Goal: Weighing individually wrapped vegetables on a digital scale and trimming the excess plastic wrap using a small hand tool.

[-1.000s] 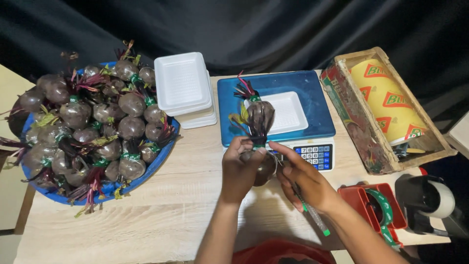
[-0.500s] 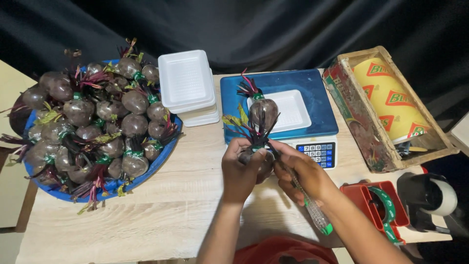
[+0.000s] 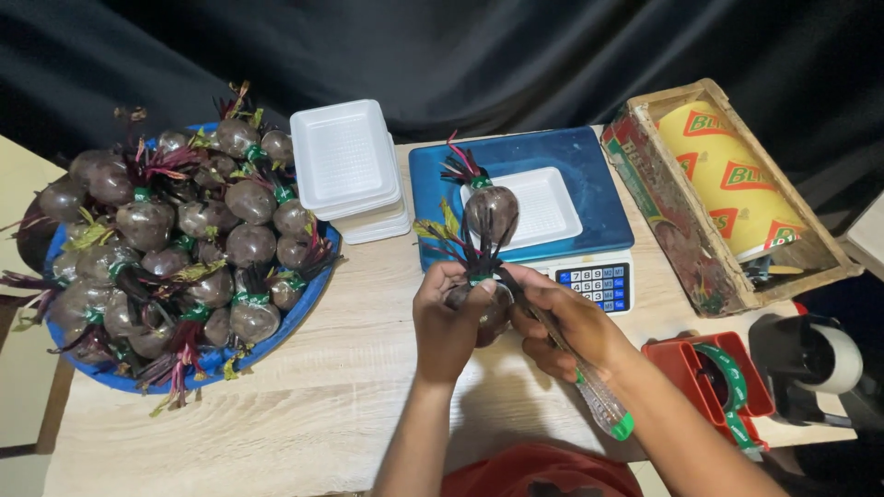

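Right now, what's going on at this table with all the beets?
A person's left hand and right hand together hold a plastic-wrapped dark beetroot in front of a blue weighing scale. The right hand also grips a clear, green-tipped pen-like tool. Another wrapped beetroot sits at a white foam tray on the scale.

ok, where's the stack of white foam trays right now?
Head view: the stack of white foam trays sits upper centre, between the blue basin of beetroots and the blue scale.

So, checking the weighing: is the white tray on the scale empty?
No. One wrapped beet lies on the white tray on the blue scale.
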